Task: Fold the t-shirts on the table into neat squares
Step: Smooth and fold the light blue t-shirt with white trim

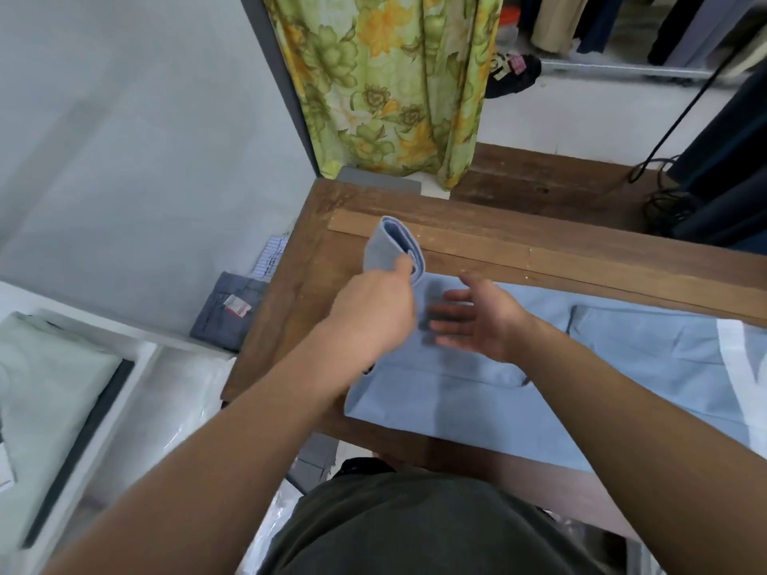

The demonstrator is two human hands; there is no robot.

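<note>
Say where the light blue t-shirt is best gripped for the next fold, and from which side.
Probably the raised left end of the t-shirt, coming from the near side as the left hand does: there the doubled cloth stands off the table. The rest lies flat under the open right hand.

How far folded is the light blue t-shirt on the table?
Partly folded: the light blue t-shirt is a long band on the table, one end lifted by the left hand.
</note>
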